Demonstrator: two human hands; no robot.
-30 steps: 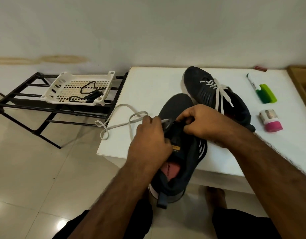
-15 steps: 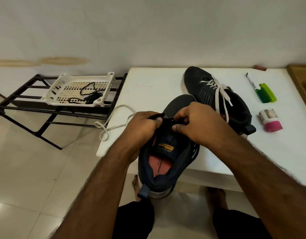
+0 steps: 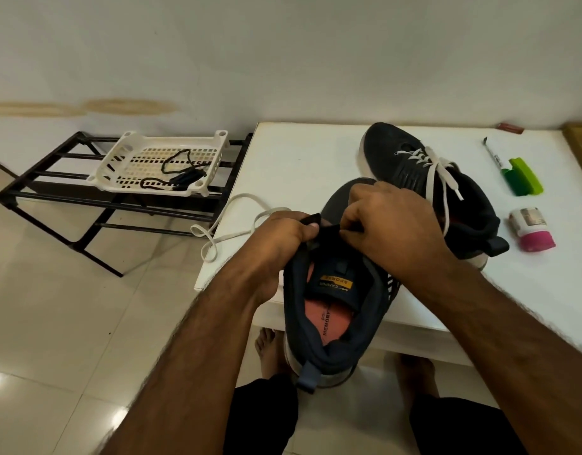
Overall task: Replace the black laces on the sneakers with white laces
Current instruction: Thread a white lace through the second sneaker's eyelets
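White laminate covers the low table (image 3: pixel 315 149), its left edge running from eleven o'clock down to a corner at about eight; bare top lies open toward twelve and along the near right side. At ten o'clock on the glossy tile floor stands a black metal rack (image 3: pixel 53 178) of thin bars, carrying a perforated white plastic basket (image 3: pixel 125 159) with the thin black laces (image 3: pixel 181 172) coiled inside.

The dark knit sneaker (image 3: pixel 335 326) hangs over the table's near edge at six o'clock, heel toward the person, its pink insole and yellow tongue label showing. The left hand (image 3: pixel 276 238) grips the shoe's upper at its left rim, fingers curled round the fabric. The right hand (image 3: pixel 391 224) pinches dark material at the tongue's top; what exactly sits between the fingertips I cannot tell. Just beyond, at one o'clock, the second sneaker (image 3: pixel 401 162) rests flat, already laced in white.

A loose flat white lace (image 3: pixel 230 224) loops off the table's left edge at nine o'clock. At two o'clock lie a green marker (image 3: pixel 512 182), a green block beside it, and a small pink-capped cylinder (image 3: pixel 532 229).
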